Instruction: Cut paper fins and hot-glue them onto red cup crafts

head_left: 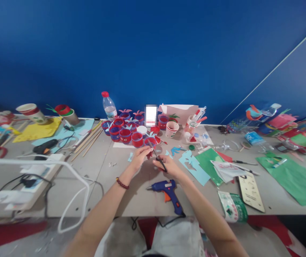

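My right hand is closed around the dark handles of a pair of scissors, whose blades point up and to the left. Pinched in my left hand is a small red paper piece, partly hidden by the fingers. The blades cross close above this piece; whether they touch it I cannot tell. Just beyond my hands stand several red and blue paper cups, some topped with leaf-like paper strips. Nearer to me on the table lies a blue glue gun with an orange trigger, its nozzle facing left.
Light-blue paper scraps and green sheets lie to the right. A plastic bottle stands behind the cups. On the left are wooden sticks, a black glue gun and a power strip with loose white cables.
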Motion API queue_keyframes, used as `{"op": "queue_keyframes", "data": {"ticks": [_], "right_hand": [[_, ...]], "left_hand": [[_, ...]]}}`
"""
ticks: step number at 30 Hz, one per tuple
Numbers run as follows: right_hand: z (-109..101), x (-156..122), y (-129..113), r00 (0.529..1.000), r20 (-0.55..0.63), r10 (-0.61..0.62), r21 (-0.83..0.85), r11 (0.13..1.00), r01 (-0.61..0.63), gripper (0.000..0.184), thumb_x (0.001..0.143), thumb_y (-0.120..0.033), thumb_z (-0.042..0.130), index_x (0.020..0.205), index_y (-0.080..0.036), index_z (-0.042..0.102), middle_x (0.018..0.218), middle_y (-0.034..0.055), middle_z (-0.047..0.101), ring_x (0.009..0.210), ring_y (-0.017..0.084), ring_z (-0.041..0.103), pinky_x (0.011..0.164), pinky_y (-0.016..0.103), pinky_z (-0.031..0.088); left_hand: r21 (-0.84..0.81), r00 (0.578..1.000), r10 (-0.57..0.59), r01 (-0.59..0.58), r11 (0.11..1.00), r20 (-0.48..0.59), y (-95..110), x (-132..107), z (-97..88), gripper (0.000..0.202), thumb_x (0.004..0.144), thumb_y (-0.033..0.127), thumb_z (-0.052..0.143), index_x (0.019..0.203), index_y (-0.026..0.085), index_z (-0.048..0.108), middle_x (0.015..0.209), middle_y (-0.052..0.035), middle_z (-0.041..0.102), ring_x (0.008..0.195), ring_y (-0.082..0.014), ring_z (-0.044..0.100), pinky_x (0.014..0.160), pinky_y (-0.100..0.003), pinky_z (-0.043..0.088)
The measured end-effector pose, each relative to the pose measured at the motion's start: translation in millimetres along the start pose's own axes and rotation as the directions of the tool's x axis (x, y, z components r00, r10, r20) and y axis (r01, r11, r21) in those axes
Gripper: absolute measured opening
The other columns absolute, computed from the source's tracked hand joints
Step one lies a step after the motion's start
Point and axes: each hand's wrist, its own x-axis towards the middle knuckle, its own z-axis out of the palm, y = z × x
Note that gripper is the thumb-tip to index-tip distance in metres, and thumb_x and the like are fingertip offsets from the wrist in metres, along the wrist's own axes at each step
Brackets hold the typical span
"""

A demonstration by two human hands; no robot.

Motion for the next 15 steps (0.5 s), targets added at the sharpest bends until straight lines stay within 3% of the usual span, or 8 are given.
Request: {"op": "queue_keyframes", "data": {"ticks": [5, 15], "right_hand": [[4.5, 0.9, 0.5, 0.999, -0.031, 0.027, 0.086, 0.996, -0.025, 0.045, 0.066, -0.057, 0.07, 0.071, -0.019, 0.048, 0.046, -0.0072, 0.045, 0.042, 0.008, 0.04, 0.043, 0.022, 0.025], [8.4, 0.8, 0.6, 1.0, -0.011, 0.017, 0.123, 0.992, -0.015, 0.047, 0.063, -0.058, 0.071, 0.073, -0.02, 0.046, 0.047, -0.0087, 0.041, 0.042, 0.008, 0.04, 0.044, 0.022, 0.026]], "left_hand": [[0.09, 0.996, 0.085, -0.083, 0.992, -0.012, -8.8, -0.6, 1.4, 0.032, 0.079, 0.045, 0.058, 0.062, 0.017, 0.056, 0.061, 0.0014, 0.05, 0.062, -0.0115, 0.046, 0.062, -0.025, 0.038], [0.124, 0.992, 0.095, -0.104, 0.987, 0.078, 11.1, -3.6, 0.0, 0.032, 0.078, 0.042, 0.056, 0.059, 0.018, 0.047, 0.057, 0.004, 0.04, 0.058, -0.0101, 0.039, 0.057, -0.025, 0.033]]}}
